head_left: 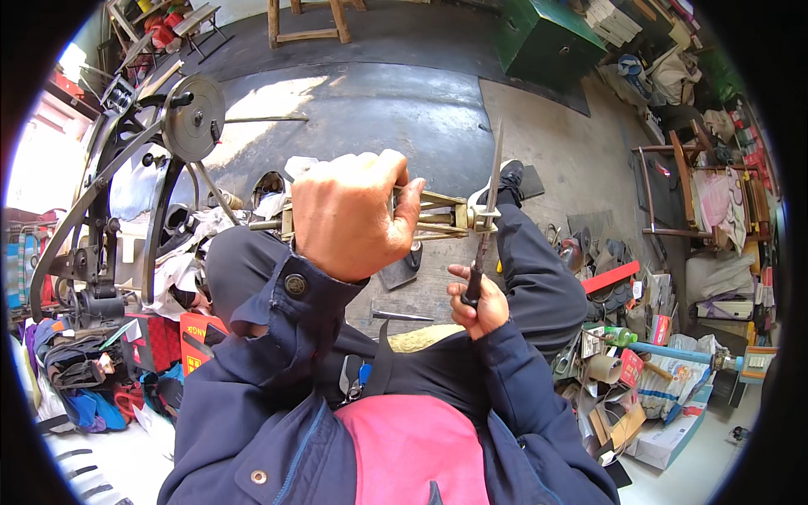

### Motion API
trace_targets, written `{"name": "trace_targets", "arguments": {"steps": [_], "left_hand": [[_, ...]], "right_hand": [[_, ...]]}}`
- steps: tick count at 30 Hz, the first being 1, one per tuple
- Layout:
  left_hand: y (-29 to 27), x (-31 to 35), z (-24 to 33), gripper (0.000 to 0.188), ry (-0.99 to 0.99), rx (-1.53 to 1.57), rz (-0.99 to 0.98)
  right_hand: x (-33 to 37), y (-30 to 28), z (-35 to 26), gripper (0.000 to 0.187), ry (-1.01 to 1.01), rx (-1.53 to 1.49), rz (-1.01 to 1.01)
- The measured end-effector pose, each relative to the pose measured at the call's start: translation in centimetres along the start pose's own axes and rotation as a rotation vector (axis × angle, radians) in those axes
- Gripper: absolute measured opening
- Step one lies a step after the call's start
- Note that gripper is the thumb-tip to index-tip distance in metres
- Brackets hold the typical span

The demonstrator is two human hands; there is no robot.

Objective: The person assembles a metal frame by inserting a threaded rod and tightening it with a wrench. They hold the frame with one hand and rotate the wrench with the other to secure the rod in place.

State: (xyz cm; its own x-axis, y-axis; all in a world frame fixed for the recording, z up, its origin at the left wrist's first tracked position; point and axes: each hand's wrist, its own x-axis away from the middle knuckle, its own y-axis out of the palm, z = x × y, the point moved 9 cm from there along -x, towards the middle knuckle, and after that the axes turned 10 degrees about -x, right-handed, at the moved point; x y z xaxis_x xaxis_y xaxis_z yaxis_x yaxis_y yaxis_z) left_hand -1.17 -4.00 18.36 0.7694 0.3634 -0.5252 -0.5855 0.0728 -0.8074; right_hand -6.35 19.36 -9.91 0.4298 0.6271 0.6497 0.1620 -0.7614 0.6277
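My left hand (349, 210) is closed in a fist around a long brass-coloured metal frame (442, 215), held crosswise above my knees. Much of the frame is hidden under that hand. At its right end sits a small metal bracket (485, 217). With its fingers wrapped round a black handle, my right hand (484, 310) holds a long, tapering dark metal tool (497, 160). The tool points away from me and crosses the bracket; whether it is a file or a blade, I cannot tell, nor whether the two touch.
A machine with a large handwheel (194, 118) stands at left. On the floor between my legs lies a hammer-like tool (402, 316). A green box (547, 46) stands far right, a wooden chair (686, 181) at right. Clutter lines both sides.
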Motion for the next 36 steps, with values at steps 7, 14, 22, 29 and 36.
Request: {"name": "trace_targets", "arguments": {"steps": [7,14,22,29,36], "left_hand": [[-0.1,-0.1,0.8,0.014,0.091,0.025,0.025],[0.4,0.2,0.8,0.013,0.075,0.046,-0.009],[1.2,0.0,1.8,0.013,0.078,0.044,0.005],[1.5,0.2,1.6,0.014,0.067,0.034,0.003],[0.9,0.4,1.4,0.015,0.058,0.027,0.017]], "right_hand": [[-9.1,0.2,-6.2,0.048,-0.324,0.03,0.0],[-7.9,9.9,-19.6,0.031,-0.506,0.092,-0.185],[9.6,20.4,-20.9,0.023,-0.848,0.403,-0.421],[17.8,14.6,-8.3,0.021,-1.242,0.937,-0.071],[7.8,-0.7,1.4,0.052,-0.49,0.398,0.229]]}}
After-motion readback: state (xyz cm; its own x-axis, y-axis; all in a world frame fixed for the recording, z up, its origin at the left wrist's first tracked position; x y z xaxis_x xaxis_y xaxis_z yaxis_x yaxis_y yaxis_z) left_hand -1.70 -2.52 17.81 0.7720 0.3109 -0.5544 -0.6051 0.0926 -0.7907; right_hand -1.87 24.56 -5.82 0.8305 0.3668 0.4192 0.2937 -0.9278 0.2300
